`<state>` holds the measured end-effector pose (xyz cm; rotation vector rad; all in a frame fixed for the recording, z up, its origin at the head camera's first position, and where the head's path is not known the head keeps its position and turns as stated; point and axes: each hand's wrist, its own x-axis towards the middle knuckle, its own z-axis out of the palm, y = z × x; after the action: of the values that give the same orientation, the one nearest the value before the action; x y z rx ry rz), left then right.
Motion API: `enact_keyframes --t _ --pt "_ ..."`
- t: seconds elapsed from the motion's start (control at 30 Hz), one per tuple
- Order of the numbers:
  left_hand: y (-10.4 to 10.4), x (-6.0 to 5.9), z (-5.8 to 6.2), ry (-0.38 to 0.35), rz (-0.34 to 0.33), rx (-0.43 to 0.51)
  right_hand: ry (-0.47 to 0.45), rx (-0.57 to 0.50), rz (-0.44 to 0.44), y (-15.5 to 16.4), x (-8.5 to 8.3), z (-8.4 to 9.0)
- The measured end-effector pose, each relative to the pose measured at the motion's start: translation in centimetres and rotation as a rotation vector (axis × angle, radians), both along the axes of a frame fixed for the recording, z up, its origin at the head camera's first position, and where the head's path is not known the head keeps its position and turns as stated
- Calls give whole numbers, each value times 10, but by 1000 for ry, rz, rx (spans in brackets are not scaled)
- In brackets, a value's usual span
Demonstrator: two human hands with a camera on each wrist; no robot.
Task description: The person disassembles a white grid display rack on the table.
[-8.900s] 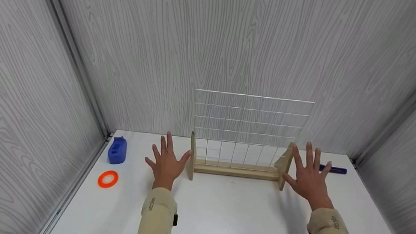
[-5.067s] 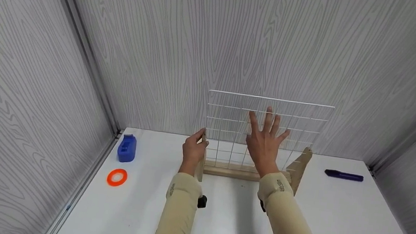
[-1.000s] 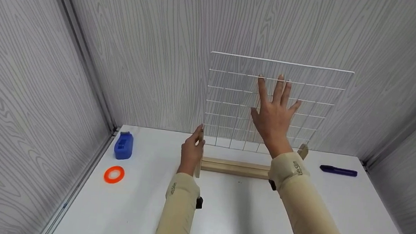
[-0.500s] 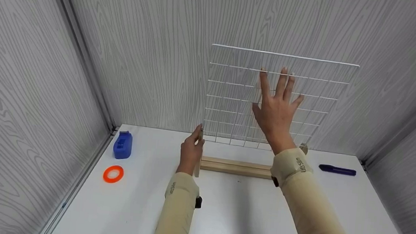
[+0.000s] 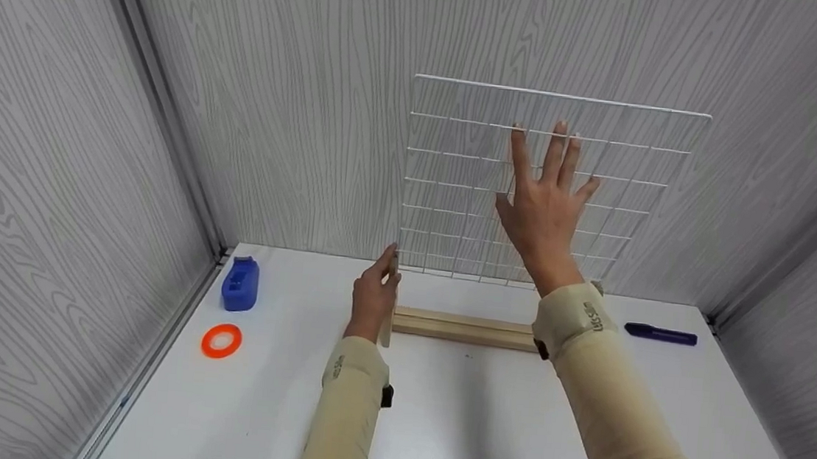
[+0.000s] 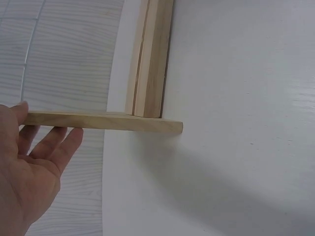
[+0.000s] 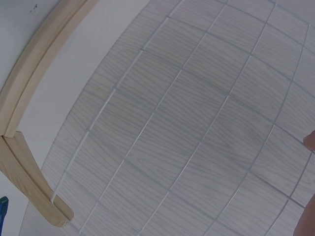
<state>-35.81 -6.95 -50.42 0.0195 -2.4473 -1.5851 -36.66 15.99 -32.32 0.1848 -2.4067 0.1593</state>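
Head view: the right hand (image 5: 544, 215) lies flat with fingers spread against a white wire grid (image 5: 457, 182), which hangs just above a pale wooden base (image 5: 463, 328) on the white table (image 5: 480, 428). The left hand (image 5: 373, 297) pinches the base's flat end board.

Left wrist view: thumb and fingers (image 6: 54, 145) clasp the smooth plank's edge.

Right wrist view: thin square mesh (image 7: 197, 147) fills the frame; only a fingertip shows.

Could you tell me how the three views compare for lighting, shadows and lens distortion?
Head view: even, soft light, faint shadows on the white table, the wire grid sharp. Left wrist view: a soft shadow falls beside the wooden stand; the left hand is cut by the frame edge. Right wrist view: strong fisheye bends the grid's wires and the stand into curves.
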Motion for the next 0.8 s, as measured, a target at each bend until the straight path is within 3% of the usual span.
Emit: enact_keyframes --t 0.2,0.4,0.53,0.8 --pt "-8 -3 13 -93 -11 -102 -20 -7 -1 0 0 6" --pt "-11 -4 24 -131 -36 -166 -14 -5 -2 1 0 9" --pt "-10 -3 25 -145 -32 -162 -12 -5 6 2 0 10" --pt "-10 -4 22 -103 -11 -140 -18 -7 0 1 1 20"
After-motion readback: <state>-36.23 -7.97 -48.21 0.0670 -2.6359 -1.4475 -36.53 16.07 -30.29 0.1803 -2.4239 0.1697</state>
